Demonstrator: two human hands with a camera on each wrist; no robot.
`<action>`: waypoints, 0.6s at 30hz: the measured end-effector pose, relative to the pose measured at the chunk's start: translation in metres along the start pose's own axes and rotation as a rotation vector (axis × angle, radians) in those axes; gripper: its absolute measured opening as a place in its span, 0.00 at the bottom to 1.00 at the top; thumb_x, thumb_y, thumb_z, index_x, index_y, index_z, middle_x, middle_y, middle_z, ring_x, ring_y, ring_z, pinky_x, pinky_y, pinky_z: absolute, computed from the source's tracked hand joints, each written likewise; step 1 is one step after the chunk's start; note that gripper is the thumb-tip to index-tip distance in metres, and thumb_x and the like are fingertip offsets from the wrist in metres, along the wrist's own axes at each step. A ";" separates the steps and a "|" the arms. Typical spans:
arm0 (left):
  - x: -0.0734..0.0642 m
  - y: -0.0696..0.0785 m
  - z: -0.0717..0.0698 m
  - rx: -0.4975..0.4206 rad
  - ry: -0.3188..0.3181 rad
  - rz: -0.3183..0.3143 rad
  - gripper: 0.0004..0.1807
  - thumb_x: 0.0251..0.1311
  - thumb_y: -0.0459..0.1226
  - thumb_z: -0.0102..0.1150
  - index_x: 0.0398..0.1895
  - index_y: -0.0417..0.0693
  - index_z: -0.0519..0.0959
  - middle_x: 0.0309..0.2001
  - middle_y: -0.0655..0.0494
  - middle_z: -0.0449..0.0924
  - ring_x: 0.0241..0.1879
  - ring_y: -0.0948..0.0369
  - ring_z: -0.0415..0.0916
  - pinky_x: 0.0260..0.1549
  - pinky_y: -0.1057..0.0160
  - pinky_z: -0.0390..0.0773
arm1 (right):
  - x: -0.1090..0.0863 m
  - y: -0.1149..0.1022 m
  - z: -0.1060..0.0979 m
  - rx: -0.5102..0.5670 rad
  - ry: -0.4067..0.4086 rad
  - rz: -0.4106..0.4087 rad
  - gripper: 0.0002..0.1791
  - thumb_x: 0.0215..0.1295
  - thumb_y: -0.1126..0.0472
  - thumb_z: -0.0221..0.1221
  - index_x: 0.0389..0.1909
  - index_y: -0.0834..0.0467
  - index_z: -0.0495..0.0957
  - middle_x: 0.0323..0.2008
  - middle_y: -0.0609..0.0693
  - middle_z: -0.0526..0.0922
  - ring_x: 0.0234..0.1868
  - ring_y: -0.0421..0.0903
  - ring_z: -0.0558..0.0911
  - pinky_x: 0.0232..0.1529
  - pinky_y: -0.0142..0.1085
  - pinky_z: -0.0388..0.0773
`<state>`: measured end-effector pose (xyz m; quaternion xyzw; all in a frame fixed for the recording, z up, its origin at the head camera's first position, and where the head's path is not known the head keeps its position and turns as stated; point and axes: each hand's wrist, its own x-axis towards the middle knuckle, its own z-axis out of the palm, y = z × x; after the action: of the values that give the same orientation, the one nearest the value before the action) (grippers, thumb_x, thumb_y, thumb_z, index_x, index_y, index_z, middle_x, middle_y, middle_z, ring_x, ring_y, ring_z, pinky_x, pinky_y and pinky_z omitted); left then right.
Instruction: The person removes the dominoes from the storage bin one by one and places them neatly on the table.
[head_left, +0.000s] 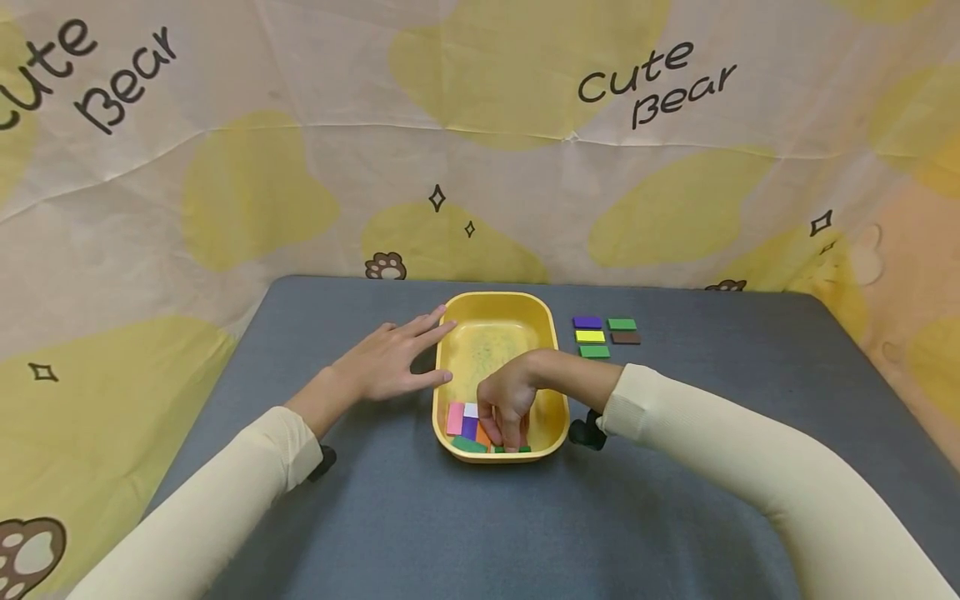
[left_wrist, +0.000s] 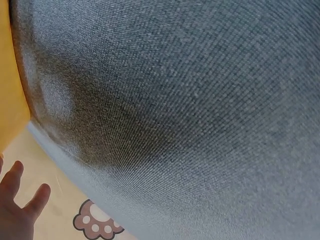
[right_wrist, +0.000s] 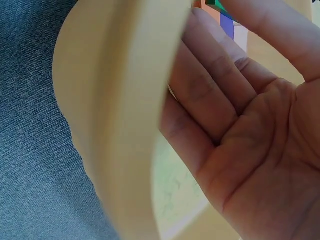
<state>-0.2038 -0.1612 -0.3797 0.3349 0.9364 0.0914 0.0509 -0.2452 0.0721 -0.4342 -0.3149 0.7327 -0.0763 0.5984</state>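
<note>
A yellow plastic basin [head_left: 495,305] stands on the table. My left hand [head_left: 393,358] is at its left side with fingers spread, fingertips at the rim; in the left wrist view only some fingers [left_wrist: 35,202] show. My right hand [head_left: 510,400] reaches down inside the near end, fingers bent, and pinches a green block [right_wrist: 219,7] between thumb and fingertips; the grip is partly hidden. Around it in the basin lie a pink block [head_left: 455,418], a purple block [head_left: 469,428], a white block [head_left: 471,409], an orange block [head_left: 483,435] and a green piece [head_left: 468,445].
Right of the basin, small flat blocks lie in two columns: purple [head_left: 587,322], yellow [head_left: 590,337] and green [head_left: 594,352], then another green [head_left: 622,324] and a brown one [head_left: 626,338]. A printed cloth [head_left: 495,175] hangs behind the grey table [head_left: 420,533].
</note>
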 end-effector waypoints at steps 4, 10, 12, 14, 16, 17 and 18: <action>0.000 0.000 0.000 0.000 0.004 0.005 0.45 0.65 0.69 0.42 0.80 0.59 0.52 0.80 0.55 0.44 0.75 0.54 0.55 0.64 0.42 0.62 | -0.025 -0.027 0.007 -0.038 0.021 0.036 0.12 0.55 0.63 0.73 0.40 0.51 0.83 0.42 0.45 0.81 0.41 0.42 0.84 0.44 0.35 0.82; 0.000 -0.001 0.001 0.000 0.016 0.014 0.45 0.65 0.69 0.42 0.80 0.58 0.52 0.80 0.54 0.44 0.74 0.54 0.56 0.64 0.42 0.62 | -0.034 -0.035 0.007 -0.038 0.026 0.024 0.10 0.56 0.65 0.71 0.38 0.53 0.82 0.40 0.47 0.81 0.37 0.44 0.84 0.41 0.35 0.82; 0.000 -0.001 0.001 -0.001 0.023 0.018 0.45 0.65 0.69 0.42 0.80 0.58 0.52 0.80 0.54 0.45 0.74 0.54 0.57 0.64 0.42 0.62 | -0.043 -0.042 0.005 -0.021 0.020 0.017 0.09 0.57 0.67 0.70 0.37 0.55 0.82 0.39 0.49 0.82 0.36 0.46 0.85 0.42 0.36 0.82; 0.000 -0.002 0.001 -0.002 0.030 0.022 0.45 0.65 0.69 0.42 0.80 0.58 0.53 0.79 0.53 0.45 0.74 0.54 0.57 0.63 0.42 0.62 | -0.054 -0.049 0.004 -0.003 0.017 0.007 0.08 0.57 0.68 0.69 0.36 0.57 0.82 0.38 0.51 0.83 0.35 0.47 0.85 0.43 0.38 0.83; 0.000 -0.002 0.001 -0.004 0.030 0.021 0.45 0.65 0.69 0.42 0.80 0.58 0.53 0.79 0.53 0.45 0.74 0.54 0.57 0.63 0.42 0.62 | -0.062 -0.054 0.002 0.001 0.022 -0.009 0.07 0.57 0.68 0.69 0.35 0.57 0.82 0.37 0.51 0.83 0.34 0.47 0.85 0.42 0.38 0.82; 0.000 -0.002 0.002 -0.005 0.029 0.021 0.45 0.65 0.69 0.42 0.80 0.58 0.53 0.79 0.53 0.45 0.74 0.54 0.57 0.63 0.42 0.62 | -0.069 -0.059 0.001 0.007 0.024 -0.012 0.07 0.57 0.68 0.69 0.35 0.58 0.82 0.37 0.51 0.83 0.33 0.47 0.84 0.43 0.38 0.82; 0.000 -0.002 0.002 -0.005 0.027 0.020 0.45 0.65 0.69 0.42 0.80 0.58 0.53 0.79 0.53 0.45 0.74 0.54 0.57 0.63 0.42 0.62 | -0.073 -0.061 0.000 -0.001 0.034 -0.020 0.07 0.58 0.68 0.69 0.35 0.57 0.82 0.36 0.50 0.83 0.33 0.46 0.84 0.43 0.38 0.82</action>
<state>-0.2045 -0.1627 -0.3816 0.3428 0.9334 0.0989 0.0379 -0.2161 0.0648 -0.3438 -0.3213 0.7395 -0.0874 0.5850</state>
